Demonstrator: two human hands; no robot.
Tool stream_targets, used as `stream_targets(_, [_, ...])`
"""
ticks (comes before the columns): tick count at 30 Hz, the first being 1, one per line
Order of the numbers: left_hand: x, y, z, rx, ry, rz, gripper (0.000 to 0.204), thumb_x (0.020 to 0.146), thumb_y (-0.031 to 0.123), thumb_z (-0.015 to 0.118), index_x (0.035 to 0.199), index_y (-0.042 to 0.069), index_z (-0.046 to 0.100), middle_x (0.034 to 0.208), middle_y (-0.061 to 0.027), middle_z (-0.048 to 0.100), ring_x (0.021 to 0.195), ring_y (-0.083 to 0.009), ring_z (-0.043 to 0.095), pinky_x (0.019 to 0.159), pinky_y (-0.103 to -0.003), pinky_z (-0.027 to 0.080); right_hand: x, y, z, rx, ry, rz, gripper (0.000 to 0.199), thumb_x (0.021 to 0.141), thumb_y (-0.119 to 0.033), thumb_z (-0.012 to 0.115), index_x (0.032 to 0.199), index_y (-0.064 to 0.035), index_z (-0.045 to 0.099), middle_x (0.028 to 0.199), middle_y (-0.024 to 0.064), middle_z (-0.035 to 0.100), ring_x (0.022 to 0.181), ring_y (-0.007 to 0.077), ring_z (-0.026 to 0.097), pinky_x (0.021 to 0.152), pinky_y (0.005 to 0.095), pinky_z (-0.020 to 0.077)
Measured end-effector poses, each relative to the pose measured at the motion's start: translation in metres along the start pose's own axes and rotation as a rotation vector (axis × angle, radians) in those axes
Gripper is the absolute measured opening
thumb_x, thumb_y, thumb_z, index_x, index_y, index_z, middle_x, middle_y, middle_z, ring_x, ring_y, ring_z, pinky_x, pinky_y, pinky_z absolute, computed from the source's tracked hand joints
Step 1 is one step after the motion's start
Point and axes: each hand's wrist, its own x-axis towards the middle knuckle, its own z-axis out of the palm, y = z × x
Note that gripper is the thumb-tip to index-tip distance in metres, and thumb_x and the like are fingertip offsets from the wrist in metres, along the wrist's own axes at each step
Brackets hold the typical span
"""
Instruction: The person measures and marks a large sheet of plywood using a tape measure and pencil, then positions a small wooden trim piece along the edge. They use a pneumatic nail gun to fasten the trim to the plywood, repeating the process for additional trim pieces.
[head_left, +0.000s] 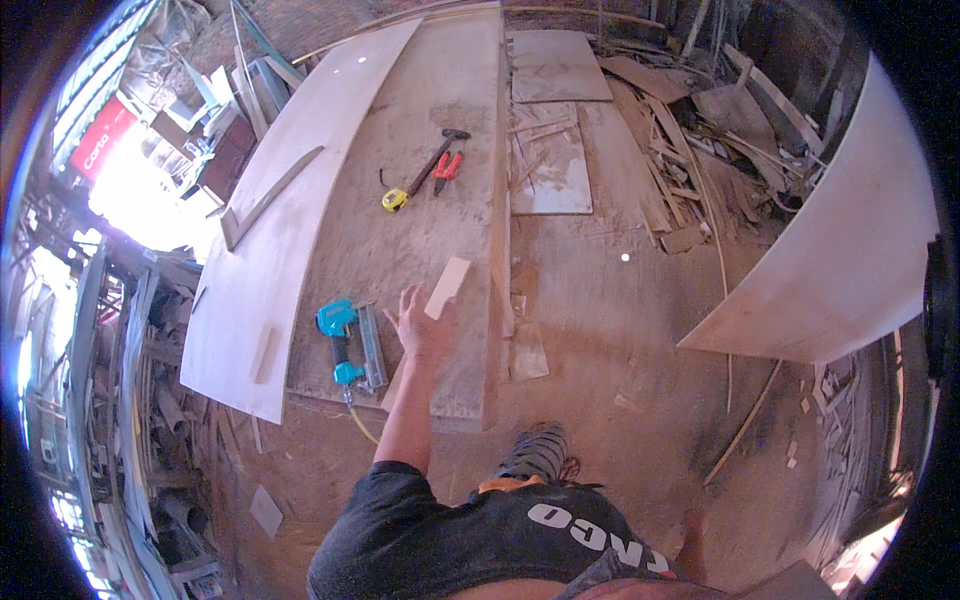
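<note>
Over the workbench: one hand [425, 325] reaches forward from the lower edge, its fingers closed on a small wooden block [447, 287].
Which hand: the arm comes up along the left side of the body, so it reads as the left hand; this is not fully certain.
Hidden: the other hand does not show anywhere. The lower part of the block is covered by the fingers.
Hard to make out: the edges of the view are bent and dark, and the bright opening at far left is washed out.
Surface: a long, dusty plywood bench top [420, 200], with a pale curved plywood sheet [270, 260] lying along its left side.
Room: a cluttered wood workshop, with a sawdust floor [600, 330], offcuts heaped at upper right, and a large pale panel [840, 260] on the right.
Block: pale bare wood, flat and rectangular, tilted up to the right, held above the bench.
Nearby tools: a teal nail gun [350, 345] just left of the hand; farther off, a hammer [437, 160], red pliers [447, 168] and a yellow tape measure [394, 200].
</note>
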Motion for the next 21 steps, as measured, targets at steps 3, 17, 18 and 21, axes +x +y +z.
stream_targets(3, [0.037,-0.003,0.017,0.090,0.107,-0.013,0.071,0.086,0.048,0.079,0.140,0.004,0.062,0.147,-0.0161,0.059,0.143,-0.0342,0.050,0.127,-0.064,0.015,0.046,-0.047,-0.033,0.012,0.033,-0.097,0.027,0.089,-0.030,0.068,0.098,-0.0065,0.078,0.092,0.0128,0.077,0.085,0.0316,0.075,0.077,0.0457,0.0593])
stream_targets(17, [0.297,-0.009,0.086,-0.009,0.091,-0.234,0.066,0.092,0.044,0.074,0.137,-0.003,0.062,0.123,-0.0280,0.069,0.122,-0.0427,0.062,0.107,-0.048,0.048,0.159,-0.235,-0.110,-0.005,-0.146,-0.277,0.023,0.091,-0.026,0.067,0.095,-0.0061,0.077,0.089,0.0115,0.075,0.085,0.0301,0.073,0.075,0.0441,0.0580])
stream_targets(18, [0.309,-0.001,0.099,0.058,0.057,-0.299,0.067,0.093,0.041,0.072,0.142,-0.002,0.059,0.130,-0.0287,0.066,0.129,-0.0417,0.058,0.110,-0.047,0.048,0.168,-0.242,-0.121,-0.020,-0.151,-0.261,0.022,0.091,-0.026,0.067,0.095,-0.0061,0.077,0.089,0.0112,0.074,0.085,0.0297,0.073,0.075,0.0437,0.0578])
stream_targets(21, [0.344,-0.026,0.111,0.179,0.060,-0.325,0.070,0.094,0.039,0.070,0.149,-0.001,0.053,0.140,-0.0286,0.061,0.136,-0.0407,0.054,0.115,-0.046,0.044,0.206,-0.293,-0.135,-0.054,-0.203,-0.270,0.020,0.092,-0.024,0.066,0.094,-0.0062,0.076,0.089,0.0104,0.073,0.084,0.0283,0.072,0.074,0.0426,0.0571])
